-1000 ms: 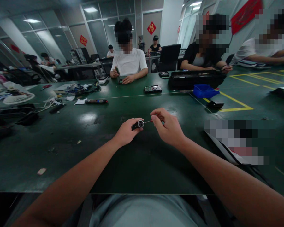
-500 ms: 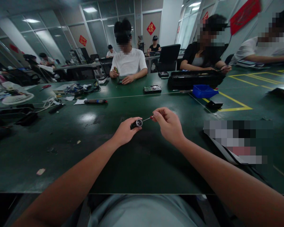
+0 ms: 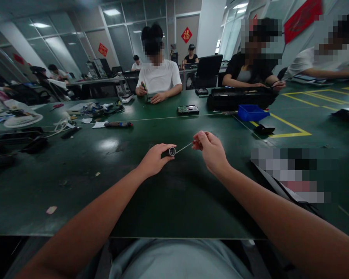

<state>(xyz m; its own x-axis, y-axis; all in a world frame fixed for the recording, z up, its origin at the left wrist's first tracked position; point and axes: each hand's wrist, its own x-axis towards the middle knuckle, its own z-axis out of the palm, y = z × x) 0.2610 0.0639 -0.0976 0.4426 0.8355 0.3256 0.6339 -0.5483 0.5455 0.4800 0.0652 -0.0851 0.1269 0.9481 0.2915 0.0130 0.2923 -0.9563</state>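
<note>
Over the green table, my left hand (image 3: 154, 159) pinches a small black cylinder (image 3: 169, 152) with a silver rim, between thumb and fingers. The cylinder's open round end faces me and a little to the right. My right hand (image 3: 211, 150) is closed on a small screwdriver (image 3: 184, 147), whose handle is mostly hidden by the fingers. Its thin metal shaft slants down to the left, and the tip meets or lies just beside the cylinder's rim; I cannot tell which.
Ahead lie a hard drive (image 3: 188, 109), an electric screwdriver (image 3: 118, 124) and a blue bin (image 3: 252, 112). A blurred-out flat item (image 3: 291, 176) lies by my right forearm. Cables and parts (image 3: 94, 109) crowd the left back. A person in a white shirt (image 3: 159, 77) works opposite.
My right hand has moved slightly right and away from the cylinder, and more of the screwdriver's shaft shows. My left hand keeps its hold, the cylinder turned slightly.
</note>
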